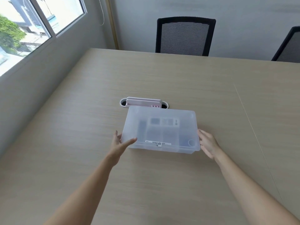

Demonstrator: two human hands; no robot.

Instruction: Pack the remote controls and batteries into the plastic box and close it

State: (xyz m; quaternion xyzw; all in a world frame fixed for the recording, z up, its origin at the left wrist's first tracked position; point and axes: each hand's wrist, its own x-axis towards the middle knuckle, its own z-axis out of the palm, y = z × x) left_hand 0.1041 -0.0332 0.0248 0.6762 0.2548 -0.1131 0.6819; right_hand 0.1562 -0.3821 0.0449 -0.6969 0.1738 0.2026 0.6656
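- While the lid point(162, 117) already sits on the plastic box point(160, 129), both hands are at its short ends — closing looks like the step in hand
- Box sits mid-table point(178, 176), just in front of a white cable grommet with a pink stand point(143, 102) in it; box's far edge nearly touches the stand
- Left hand point(121, 143): fingers spread, thumb lying over the near-left corner of the lid, other fingers against the left end; open, nothing clamped
- Right hand point(208, 143): flat and open, fingertips touching or just beside the right end; can't tell which, no grasp visible
- Contents show as dark blurred shapes through the frosted lid, likely the remotes; something round at near-right. Batteries not distinguishable
- Table around the box is bare, so packing is probably done
- Can't tell if the lid is snapped home or just resting; near edge looks flush
- To do it well: steady one end, press down along the rim corner by corner, not the middle — a thin lid flexes
- Check all four corners before letting go
- Risk: pushing forward shoves the box into the stand
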